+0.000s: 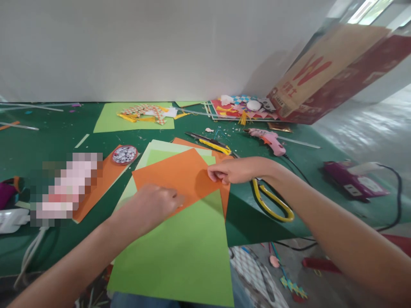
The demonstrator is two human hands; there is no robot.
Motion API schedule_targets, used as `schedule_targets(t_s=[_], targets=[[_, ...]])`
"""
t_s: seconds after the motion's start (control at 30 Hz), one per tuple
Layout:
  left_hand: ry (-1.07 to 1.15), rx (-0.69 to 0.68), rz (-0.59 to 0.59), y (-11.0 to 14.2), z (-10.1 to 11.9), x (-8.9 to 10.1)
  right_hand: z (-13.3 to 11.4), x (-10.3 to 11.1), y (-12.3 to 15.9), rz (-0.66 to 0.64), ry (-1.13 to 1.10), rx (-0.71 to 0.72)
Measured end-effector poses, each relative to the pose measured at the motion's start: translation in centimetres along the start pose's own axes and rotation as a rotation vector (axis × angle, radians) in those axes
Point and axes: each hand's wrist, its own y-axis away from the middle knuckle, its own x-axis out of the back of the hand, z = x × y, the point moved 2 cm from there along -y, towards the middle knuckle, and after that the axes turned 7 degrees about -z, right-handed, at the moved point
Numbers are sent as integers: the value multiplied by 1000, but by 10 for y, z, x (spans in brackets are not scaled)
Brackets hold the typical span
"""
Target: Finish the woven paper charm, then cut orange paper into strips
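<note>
A sheet of orange paper (180, 169) lies turned at an angle over other sheets in front of me. My right hand (227, 171) has its fingers closed at the sheet's right corner. With fingers curled, my left hand (157, 203) grips the near edge of the same sheet; its fingertips are partly hidden. A green sheet (180, 252) extends from beneath the orange one past the table's front edge. Pale green paper (157, 147) and a second orange sheet (227, 201) lie underneath. Yellow-handled scissors (276, 205) rest beside my right wrist, partly covered by it.
Behind the papers lies a yellow cutter knife (215, 145). A pink glue gun (269, 140) sits to the right, near a purple power strip (356, 182). At left are a round container of googly eyes (124, 154) and a blurred-out object (69, 188). A paper bag (321, 72) leans at back right.
</note>
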Motion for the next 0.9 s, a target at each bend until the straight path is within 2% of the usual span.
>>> schedule_targets(t_s=[0.2, 0.33, 0.43, 0.73, 0.9], targets=[[-102, -54, 60, -7, 2, -3, -1, -2, 1, 23, 34, -14], [-166, -56, 12, -5, 2, -3, -1, -1, 2, -30, 65, -36], [-149, -65, 1, -2, 1, -4, -2, 0, 2, -50, 78, -45], [-81, -121, 101, 13, -3, -6, -3, -1, 3, -46, 103, -33], [-64, -141, 81, 24, -4, -7, -2, -1, 3, -54, 101, -52]])
